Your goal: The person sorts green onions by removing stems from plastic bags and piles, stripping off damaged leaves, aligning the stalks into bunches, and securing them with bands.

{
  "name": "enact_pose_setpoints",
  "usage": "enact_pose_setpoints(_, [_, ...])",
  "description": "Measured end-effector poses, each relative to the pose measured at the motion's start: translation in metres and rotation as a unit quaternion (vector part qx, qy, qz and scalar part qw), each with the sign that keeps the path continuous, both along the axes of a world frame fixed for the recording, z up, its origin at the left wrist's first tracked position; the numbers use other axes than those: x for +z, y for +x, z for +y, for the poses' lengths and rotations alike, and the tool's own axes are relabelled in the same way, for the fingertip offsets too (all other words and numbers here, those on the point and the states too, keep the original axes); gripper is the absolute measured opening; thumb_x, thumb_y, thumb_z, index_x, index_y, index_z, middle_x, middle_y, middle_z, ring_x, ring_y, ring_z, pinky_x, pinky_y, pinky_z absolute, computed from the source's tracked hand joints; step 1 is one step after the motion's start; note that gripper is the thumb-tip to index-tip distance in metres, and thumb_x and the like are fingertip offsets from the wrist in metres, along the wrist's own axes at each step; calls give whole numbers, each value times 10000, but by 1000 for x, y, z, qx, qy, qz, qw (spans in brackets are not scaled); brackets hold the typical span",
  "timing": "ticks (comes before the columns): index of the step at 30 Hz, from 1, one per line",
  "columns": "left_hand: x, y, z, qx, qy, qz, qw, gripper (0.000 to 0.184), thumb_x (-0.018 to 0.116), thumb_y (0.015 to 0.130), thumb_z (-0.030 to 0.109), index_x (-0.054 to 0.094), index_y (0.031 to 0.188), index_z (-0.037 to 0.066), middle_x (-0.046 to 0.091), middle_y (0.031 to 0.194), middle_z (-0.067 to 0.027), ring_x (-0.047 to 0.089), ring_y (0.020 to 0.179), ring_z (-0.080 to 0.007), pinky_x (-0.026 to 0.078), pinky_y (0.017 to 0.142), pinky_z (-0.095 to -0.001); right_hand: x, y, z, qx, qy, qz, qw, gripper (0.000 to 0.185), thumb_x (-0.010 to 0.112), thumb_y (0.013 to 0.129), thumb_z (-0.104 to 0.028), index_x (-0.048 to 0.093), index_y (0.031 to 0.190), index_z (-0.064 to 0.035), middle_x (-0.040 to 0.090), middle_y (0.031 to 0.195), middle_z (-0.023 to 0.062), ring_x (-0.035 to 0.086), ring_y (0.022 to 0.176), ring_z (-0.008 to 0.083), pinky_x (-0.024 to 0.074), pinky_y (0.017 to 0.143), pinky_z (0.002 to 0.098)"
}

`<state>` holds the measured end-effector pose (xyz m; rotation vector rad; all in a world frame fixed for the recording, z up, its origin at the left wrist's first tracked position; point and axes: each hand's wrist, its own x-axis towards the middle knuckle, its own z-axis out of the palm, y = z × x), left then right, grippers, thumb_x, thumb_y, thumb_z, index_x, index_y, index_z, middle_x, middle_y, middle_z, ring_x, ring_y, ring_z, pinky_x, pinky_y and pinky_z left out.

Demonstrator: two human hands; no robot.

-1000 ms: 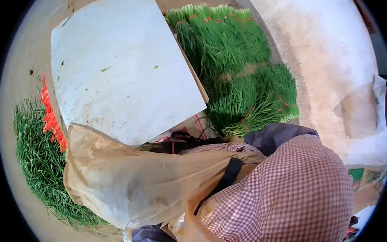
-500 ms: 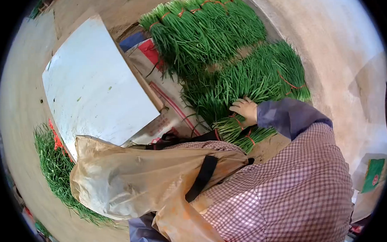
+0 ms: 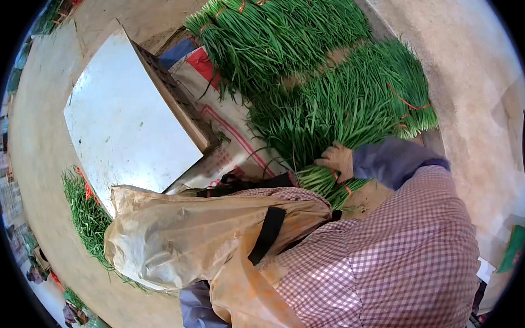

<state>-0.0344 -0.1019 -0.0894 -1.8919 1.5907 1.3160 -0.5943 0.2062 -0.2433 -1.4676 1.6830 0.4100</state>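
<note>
My right hand (image 3: 336,161) is on the near end of a small bundle of green stalks (image 3: 316,179), its fingers curled over the stalks beside orange-red ties. The purple sleeve of this arm comes in from the right. Around it lie wide rows of long green leafy stalks (image 3: 324,107), tied in bundles with red bands. My left hand is out of sight; only a purple sleeve (image 3: 203,310) shows at the bottom, below the brown plastic apron (image 3: 178,230).
A white board (image 3: 128,119) on a low box stands at the left, beside a printed sack (image 3: 232,130). Loose greens (image 3: 86,213) and red ties (image 3: 88,187) lie beyond it. A pale concrete surface (image 3: 467,70) runs along the right.
The view has swung, bringing more of the sack and floor in. My right hand, unseen in the first frame, has come onto the bundle and its fingers now look more curled.
</note>
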Motion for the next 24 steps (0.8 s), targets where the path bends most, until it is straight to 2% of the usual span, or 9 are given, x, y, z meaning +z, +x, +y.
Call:
enact_pose_setpoints(4, [-1,-2,3,-2,0,6,1000,434,618,910,225,528,1313,91,651,1179,-134,659,1005,-301,553,849,-407,-24,-8,-15,-20,86,-27,996,1088,816,616,-489,303,1516,-158,488,1362,167,439,1291,350,285,1092,546])
enact_pose_setpoints(8, [-5,3,9,6,-8,24,1000,432,620,908,222,533,1310,89,653,1176,-134,660,1003,-301,552,850,-405,-18,-15,-13,2,64,-15,998,1085,814,660,-499,260,1532,-168,487,1357,178,425,1304,377,290,1089,574])
enact_pose_setpoints(11, [-15,9,12,7,-9,40,999,430,620,906,220,536,1307,88,654,1174,-135,660,1002,-301,551,851,-403,-8,-8,-35,7,190,15,982,1104,806,671,-501,217,1547,-178,474,1386,154,418,1309,379,287,1092,580])
enact_pose_setpoints(12, [-17,8,13,11,-7,42,999,429,621,906,219,537,1306,88,654,1174,-135,660,1001,-301,551,852,-402,-14,-3,-45,40,167,78,982,894,820,646,-435,470,1426,-174,606,1223,145,576,1159,334,441,970,546])
enact_pose_setpoints(15, [-24,16,17,14,-8,49,999,427,621,904,217,541,1303,86,655,1172,-136,661,1000,-301,551,852,-400,-20,-11,-137,102,183,65,976,497,776,674,-328,695,1134,-160,694,987,131,689,915,278,556,745,453])
enact_pose_setpoints(17, [-28,18,19,10,-13,56,998,426,622,903,215,543,1301,85,656,1171,-136,661,999,-301,550,853,-399,-69,19,-158,146,-15,64,987,224,706,712,-246,736,898,-125,703,859,143,705,776,258,556,594,387])
enact_pose_setpoints(18, [-32,18,20,10,-16,58,998,425,622,903,215,544,1300,85,656,1170,-136,661,999,-301,550,853,-398,-65,32,-171,144,-57,-29,987,220,671,746,-237,730,920,-115,703,872,147,703,787,266,556,602,394])
enact_pose_setpoints(20, [-41,16,18,3,-21,62,998,424,623,902,213,547,1298,84,657,1169,-137,661,998,-301,549,854,-397,-102,51,-170,191,-96,-39,976,298,612,801,-251,702,1056,-124,706,874,131,704,810,286,564,688,415])
enact_pose_setpoints(24, [-74,10,-2,-53,-35,65,996,422,624,900,210,552,1294,82,659,1166,-137,662,996,-301,548,855,-395,-133,-3,-125,183,-110,25,977,428,591,819,-243,598,1241,-171,573,1212,136,516,1168,311,371,981,515])
